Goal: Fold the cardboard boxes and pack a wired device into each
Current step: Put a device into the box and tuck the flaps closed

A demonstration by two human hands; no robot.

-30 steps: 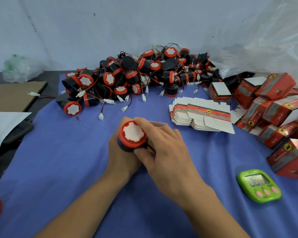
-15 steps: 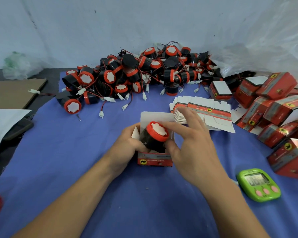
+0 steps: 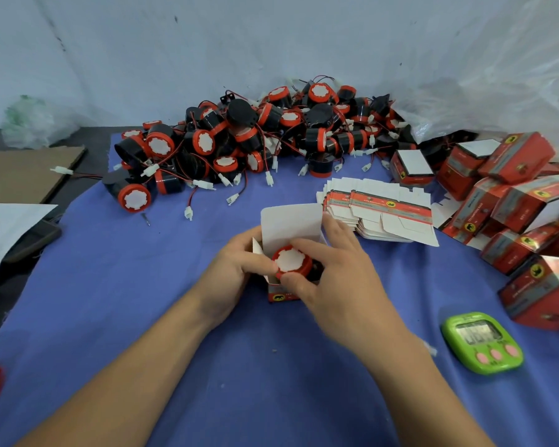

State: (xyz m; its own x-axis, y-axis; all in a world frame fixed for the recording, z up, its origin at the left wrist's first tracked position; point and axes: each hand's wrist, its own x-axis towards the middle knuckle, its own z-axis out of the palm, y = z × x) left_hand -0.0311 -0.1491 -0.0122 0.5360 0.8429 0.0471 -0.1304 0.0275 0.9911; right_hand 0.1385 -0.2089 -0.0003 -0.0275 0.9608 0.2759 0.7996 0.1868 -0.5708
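The right hand [image 3: 339, 279] pinches the red rim of a wired device [image 3: 292, 261] between thumb and forefinger, with the white-centred cap facing up; the device sits in the mouth of an open cardboard box [image 3: 289, 222], whose white lid flap stands up behind it. The left hand [image 3: 233, 269] grips the box's left side, its thumb touching the device's rim; the 2 hands are close together around the box; how deep the black body sits is hard to tell behind the fingers. The box stands on a blue cloth [image 3: 142, 301]; just beyond the right hand lies a fanned stack of flat box blanks [image 3: 381, 211]; farther back, by the wall, is a pile of devices [image 3: 255, 137], black and red, with red wires and white connectors; a heap of folded red boxes [image 3: 513, 195] fills the right side; a green digital timer [image 3: 483, 341] lies near the right forearm; a brown cardboard sheet [image 3: 23, 172] lies off the cloth at the left.
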